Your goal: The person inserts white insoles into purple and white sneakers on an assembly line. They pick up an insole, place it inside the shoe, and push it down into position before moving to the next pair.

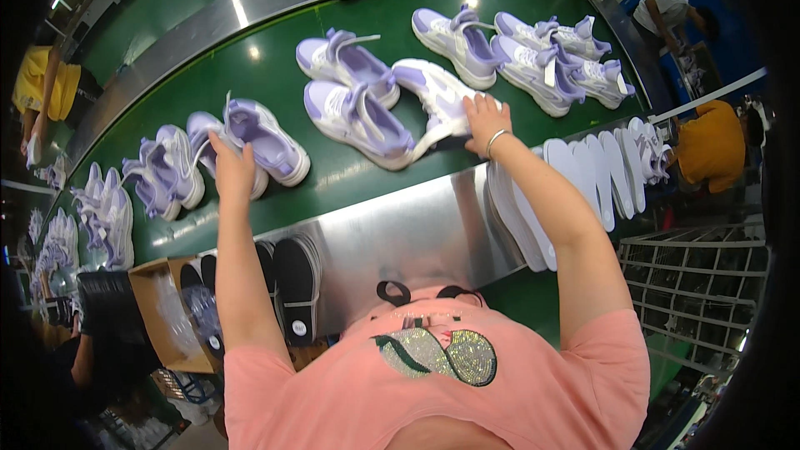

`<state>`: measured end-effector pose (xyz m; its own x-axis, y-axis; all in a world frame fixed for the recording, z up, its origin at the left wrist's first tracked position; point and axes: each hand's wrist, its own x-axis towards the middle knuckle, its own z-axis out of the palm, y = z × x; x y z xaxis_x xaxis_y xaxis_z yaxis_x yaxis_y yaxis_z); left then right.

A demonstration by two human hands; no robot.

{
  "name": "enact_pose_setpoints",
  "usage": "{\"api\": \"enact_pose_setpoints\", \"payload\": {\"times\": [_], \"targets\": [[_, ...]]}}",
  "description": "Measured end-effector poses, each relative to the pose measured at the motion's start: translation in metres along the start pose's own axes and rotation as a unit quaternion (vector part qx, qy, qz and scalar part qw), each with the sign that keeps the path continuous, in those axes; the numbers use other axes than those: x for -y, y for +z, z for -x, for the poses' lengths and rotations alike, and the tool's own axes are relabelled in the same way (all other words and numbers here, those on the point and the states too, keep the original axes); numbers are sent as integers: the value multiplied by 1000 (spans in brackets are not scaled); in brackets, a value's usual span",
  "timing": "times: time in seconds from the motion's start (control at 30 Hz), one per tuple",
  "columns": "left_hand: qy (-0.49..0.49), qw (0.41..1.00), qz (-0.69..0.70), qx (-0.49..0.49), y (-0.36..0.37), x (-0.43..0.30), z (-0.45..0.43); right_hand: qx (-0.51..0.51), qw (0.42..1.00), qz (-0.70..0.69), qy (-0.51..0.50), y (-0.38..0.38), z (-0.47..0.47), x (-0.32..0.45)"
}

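Note:
My left hand (234, 169) is over a lavender and white sneaker (203, 128), thumb and fingers spread at its opening; whether it grips is hard to see. Touching that shoe is its neighbour, another sneaker (265, 137) with a lavender lining. My right hand (489, 122) holds the heel end of a tipped sneaker (434, 94), whose toe points away from me. Left of it, two upright sneakers, a rear one (347, 65) and a front one (353, 119), stand side by side on the green conveyor belt (269, 69).
Several more sneakers (540, 69) stand at the right and others (165, 169) at the left. White insoles (565, 169) and black insoles (297, 281) line the metal ledge (387, 219). A cardboard box (144, 306) and a wire rack (694, 287) flank me. People (712, 144) work nearby.

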<state>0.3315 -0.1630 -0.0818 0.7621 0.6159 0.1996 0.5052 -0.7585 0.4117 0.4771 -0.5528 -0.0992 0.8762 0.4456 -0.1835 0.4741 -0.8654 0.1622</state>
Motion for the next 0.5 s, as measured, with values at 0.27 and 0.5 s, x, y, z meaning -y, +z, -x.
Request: {"api": "enact_pose_setpoints", "payload": {"times": [0.27,0.5], "targets": [[336,935,103,38,49,-156,37,-99,976,-179,74,10,-99,-38],[312,906,-240,159,121,-203,-13,70,978,-165,107,14,-127,-55]]}}
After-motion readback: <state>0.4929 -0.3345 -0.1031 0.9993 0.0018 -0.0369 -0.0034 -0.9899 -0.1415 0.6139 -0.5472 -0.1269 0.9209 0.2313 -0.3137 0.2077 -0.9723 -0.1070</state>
